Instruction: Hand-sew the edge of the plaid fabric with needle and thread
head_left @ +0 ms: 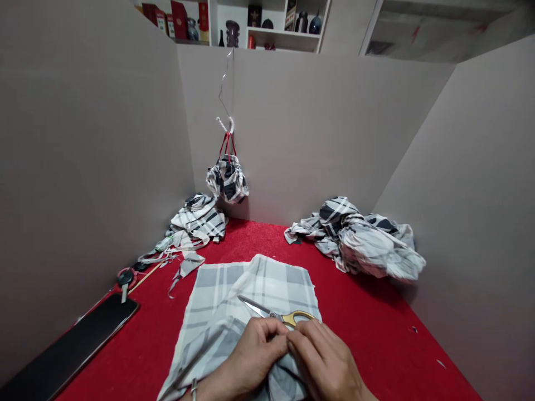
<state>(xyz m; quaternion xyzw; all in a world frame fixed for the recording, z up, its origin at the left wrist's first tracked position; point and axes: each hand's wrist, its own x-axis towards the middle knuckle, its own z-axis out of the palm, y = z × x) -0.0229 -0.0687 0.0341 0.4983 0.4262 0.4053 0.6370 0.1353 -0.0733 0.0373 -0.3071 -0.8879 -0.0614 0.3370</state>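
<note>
A grey and white plaid cloth [251,284] lies spread on the red table top [359,312] in front of me. My left hand [251,356] and my right hand [326,362] meet at its near edge, fingers closed and pinching a gathered fold of the cloth between them. Gold-handled scissors [276,314] rest on the cloth just beyond my fingertips, blades pointing left; neither hand holds them.
A black phone [75,345] lies at the left edge, with a key [124,278] and a thin stick beside it. Plaid cloth heaps sit at back left [196,225] and back right [363,236]. A cloth bundle [228,181] hangs from a hook. Cardboard walls enclose the table.
</note>
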